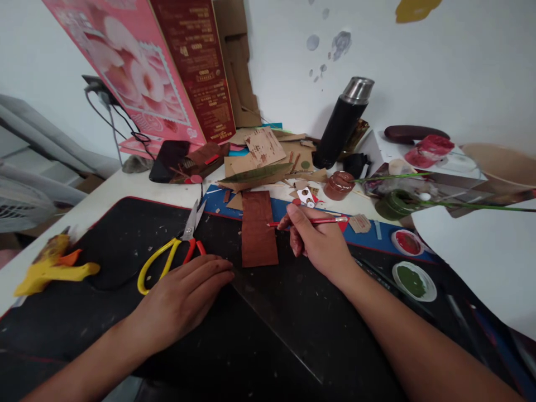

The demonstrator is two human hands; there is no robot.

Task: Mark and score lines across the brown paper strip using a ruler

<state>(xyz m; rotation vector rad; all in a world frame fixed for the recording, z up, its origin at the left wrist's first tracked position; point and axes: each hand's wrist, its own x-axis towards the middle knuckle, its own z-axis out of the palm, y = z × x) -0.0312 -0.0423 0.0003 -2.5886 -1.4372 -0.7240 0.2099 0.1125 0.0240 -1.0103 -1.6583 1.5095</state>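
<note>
A red pencil (330, 220) is pinched in my right hand (316, 237), its tip pointing left at the edge of a brown painted strip (259, 231). The strip lies flat on the black mat (251, 335). My left hand (188, 290) lies palm down on the mat, left of the strip, fingers together and pointing right. Its fingertips are by the end of a long, thin, dark straight-edged piece (278, 329); whether they press on it is unclear. Scissors (189, 231) with yellow and red handles lie partly open just beyond my left hand.
A yellow glue gun (58, 268) lies at the left. Behind the mat are cardboard scraps (266, 146), a phone (170, 161), a black flask (343, 123) and a brown paint jar (339, 185). Lids of red (407, 243) and green paint (414, 281) sit at the right.
</note>
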